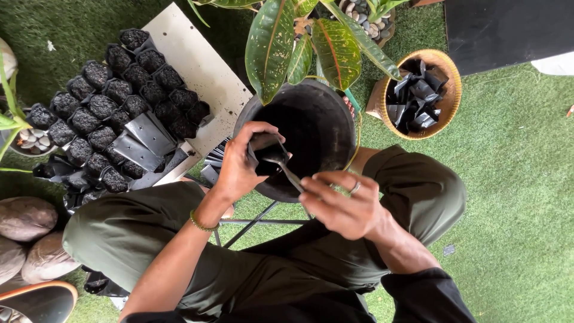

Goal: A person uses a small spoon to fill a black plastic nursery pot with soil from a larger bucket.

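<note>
My left hand [239,164] grips a small black plastic nursery bag [267,157], holding it open over the rim of a large black pot of dark soil [317,122]. My right hand [345,204], with a ring on one finger, holds the handle of a metal spoon [286,168] whose bowl sits at the mouth of the bag. Both hands meet in front of my knees, above a thin metal stand [254,222].
Rows of soil-filled black bags [113,101] stand on a white board [200,72] at the left, with flat empty ones [140,143] beside them. A woven basket [451,90] at the right holds more empty bags. Large plant leaves [311,42] overhang the pot. Stones [27,218] lie at lower left on green turf.
</note>
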